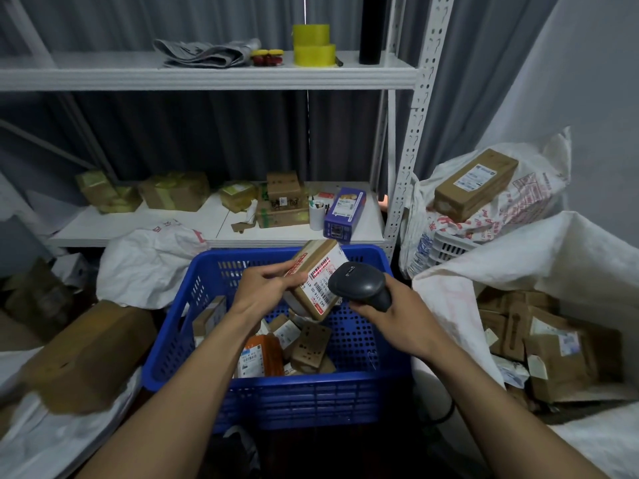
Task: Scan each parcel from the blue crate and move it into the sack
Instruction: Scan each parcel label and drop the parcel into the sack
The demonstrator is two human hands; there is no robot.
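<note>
While the left hand (266, 292) holds a brown parcel (316, 281) over the blue crate (276, 385), the right hand (397, 312) aims a black scanner (359, 283) at its label (325, 276).
The left fingers (276, 271) curl round the parcel's 9 o'clock edge and grip it tilted, a red line of light lying across the barcode. The right fingers (366, 307) wrap fully round the scanner's handle, with its head just beside the parcel at 3 o'clock. The parcel hangs above the crate's 12 o'clock half; below lie more small packets (309, 344), with an orange packet (262, 354) near 6 o'clock. The open white sack (484, 257) stands at the crate's 3 o'clock and has brown boxes (539, 340) inside. A white shelf (173, 226) at 12 o'clock carries cartons (176, 193), and yellow tape rolls (313, 44) sit higher up.
</note>
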